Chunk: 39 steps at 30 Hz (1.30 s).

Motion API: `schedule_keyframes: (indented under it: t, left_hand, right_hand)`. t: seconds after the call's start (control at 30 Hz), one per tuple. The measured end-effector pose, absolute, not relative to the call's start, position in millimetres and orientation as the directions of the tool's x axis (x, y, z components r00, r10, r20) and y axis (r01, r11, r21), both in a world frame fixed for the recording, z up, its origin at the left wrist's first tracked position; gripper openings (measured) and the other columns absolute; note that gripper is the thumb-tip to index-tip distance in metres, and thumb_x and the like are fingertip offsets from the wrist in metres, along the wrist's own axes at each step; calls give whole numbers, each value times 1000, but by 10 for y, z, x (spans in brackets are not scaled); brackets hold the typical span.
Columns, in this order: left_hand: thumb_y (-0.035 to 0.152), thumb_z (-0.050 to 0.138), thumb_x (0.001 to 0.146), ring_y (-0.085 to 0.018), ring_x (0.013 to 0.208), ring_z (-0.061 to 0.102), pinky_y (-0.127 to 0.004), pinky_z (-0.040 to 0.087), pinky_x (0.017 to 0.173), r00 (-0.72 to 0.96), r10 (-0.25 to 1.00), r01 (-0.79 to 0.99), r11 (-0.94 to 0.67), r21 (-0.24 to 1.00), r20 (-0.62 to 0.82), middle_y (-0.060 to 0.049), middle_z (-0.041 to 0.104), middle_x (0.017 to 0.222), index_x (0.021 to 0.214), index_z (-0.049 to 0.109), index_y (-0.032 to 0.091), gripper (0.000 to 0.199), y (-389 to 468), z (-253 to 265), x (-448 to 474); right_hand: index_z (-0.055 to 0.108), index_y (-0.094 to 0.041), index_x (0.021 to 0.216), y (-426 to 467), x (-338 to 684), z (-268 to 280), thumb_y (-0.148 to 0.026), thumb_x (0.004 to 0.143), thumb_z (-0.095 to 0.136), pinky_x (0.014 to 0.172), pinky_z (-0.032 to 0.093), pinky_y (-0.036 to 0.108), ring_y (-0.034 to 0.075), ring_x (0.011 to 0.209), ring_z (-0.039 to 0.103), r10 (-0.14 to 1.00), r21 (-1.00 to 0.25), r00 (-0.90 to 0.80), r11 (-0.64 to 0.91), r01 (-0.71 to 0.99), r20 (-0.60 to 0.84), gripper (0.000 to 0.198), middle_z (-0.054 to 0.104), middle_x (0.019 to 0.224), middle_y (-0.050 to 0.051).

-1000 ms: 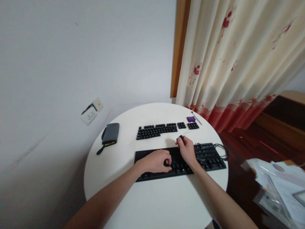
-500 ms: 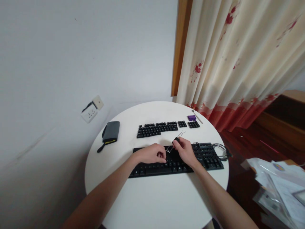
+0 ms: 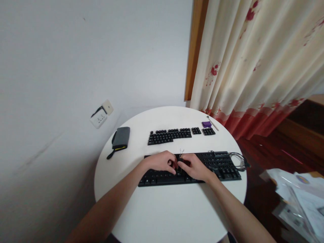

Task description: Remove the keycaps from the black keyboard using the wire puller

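Note:
A black keyboard (image 3: 222,167) lies across the white round table (image 3: 162,209), many of its keycaps off in the upper rows. My right hand (image 3: 194,166) pinches a keycap puller (image 3: 180,160) with a black grip and wire loops; its lower end points down at the middle of the keyboard. Curled beside it, my left hand (image 3: 164,161) rests over the left half of the keyboard with its fingertips close to the puller. Whatever those left fingers hold, if anything, is hidden. Removed keycaps (image 3: 168,136) stand in ordered blocks behind the keyboard.
Two smaller keycap blocks (image 3: 209,131) are at the right, near a purple cloth (image 3: 206,124) and a small brush (image 3: 213,123). A grey pouch (image 3: 121,137) lies at the left. The coiled cable (image 3: 239,161) sits by the right table edge. Papers (image 3: 301,192) lie beyond.
My right hand has moved left and down, bringing the keycap puller from a tilted position above the keyboard to upright on it, next to my left hand. The view has shifted slightly.

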State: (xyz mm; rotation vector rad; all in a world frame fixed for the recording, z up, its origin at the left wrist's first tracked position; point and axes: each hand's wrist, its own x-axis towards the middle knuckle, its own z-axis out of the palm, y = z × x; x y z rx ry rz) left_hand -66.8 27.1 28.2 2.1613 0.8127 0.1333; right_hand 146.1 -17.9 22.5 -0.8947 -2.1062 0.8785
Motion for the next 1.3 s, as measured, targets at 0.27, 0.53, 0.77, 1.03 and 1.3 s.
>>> schedule_keyframes:
  t: [0.27,0.53,0.77,1.03,1.3]
  left_hand:
    - [44,78,72,-12,66,51,-22,37,59,826,541,465,-499,732,-156,2,60,74,85,70,15,32,266,304,-661]
    - [37,81,70,-11,67,50,-21,35,59,847,515,443,-541,715,-135,4,55,73,81,70,17,25,258,330,-639]
    - [44,78,73,-13,71,55,-22,40,63,863,494,396,-537,745,-103,0,62,83,81,72,15,30,256,303,-630]
    - [40,79,73,-13,70,56,-22,40,63,849,513,430,-534,727,-125,-1,65,85,80,73,15,26,258,301,-624]
    - [33,79,74,-13,70,58,-22,42,65,841,524,438,-514,738,-134,0,65,81,81,74,16,19,255,276,-605]
  right_hand:
    - [57,-17,61,-185,1494,225,-30,89,55,54,33,22,11,55,38,719,-807,-648,525,269,252,31,48,58,-4]
    - [48,-18,57,-192,1496,121,-24,79,60,50,29,20,9,55,36,720,-858,-667,452,244,190,25,43,58,-6]
    - [54,-17,59,-172,1472,171,-34,89,55,51,29,21,9,52,37,752,-831,-627,472,296,204,35,44,54,-5]
    - [69,-17,74,-170,1454,183,-38,93,52,54,38,22,12,53,46,768,-844,-595,466,267,236,33,59,59,-2]
    - [68,-16,75,-177,1445,182,-35,97,47,61,42,23,14,61,57,762,-839,-597,478,260,249,35,66,67,0]
